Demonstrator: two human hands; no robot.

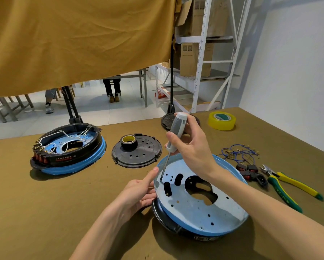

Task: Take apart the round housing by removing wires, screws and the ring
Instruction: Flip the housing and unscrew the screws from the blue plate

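Screw removal judged underway: screwdriver (173, 139) clenched in right hand (193, 147), housing (200, 207) steadied by left hand (138, 190) fingers; steady turning needed next.

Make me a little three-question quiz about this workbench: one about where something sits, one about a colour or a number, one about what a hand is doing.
1. Where is the black tape roll?
A. on the black round cover
B. inside the near housing
C. beside the pliers

2. What colour are the handles of the pliers?
A. red and black
B. yellow and green
C. all blue

3. What is the right hand doing?
A. lying flat on the table
B. gripping the screwdriver
C. lifting the yellow tape roll

Answers: 1 A, the roll stands on the black round cover. 2 B, both handles show yellow and green. 3 B, its fingers wrap the screwdriver, whose tip is down in the near housing while the left hand steadies the rim.
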